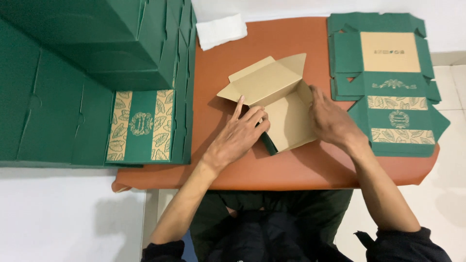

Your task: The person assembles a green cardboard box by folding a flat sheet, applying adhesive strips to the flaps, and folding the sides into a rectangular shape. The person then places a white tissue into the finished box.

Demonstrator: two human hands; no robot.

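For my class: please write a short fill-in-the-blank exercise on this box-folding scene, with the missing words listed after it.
1. Both hands rest on a half-folded box whose inside is plain ____.
2. The flat unfolded boxes lie by the ____ hand.
3. The left hand presses the box's near ____ wall.
4. The tabletop is ____ in colour.

Missing words: brown; right; left; orange-brown

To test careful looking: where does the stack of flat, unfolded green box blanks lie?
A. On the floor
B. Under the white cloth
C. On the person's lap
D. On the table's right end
D: the flat green blanks lie on the orange table's right end, beside the right hand.
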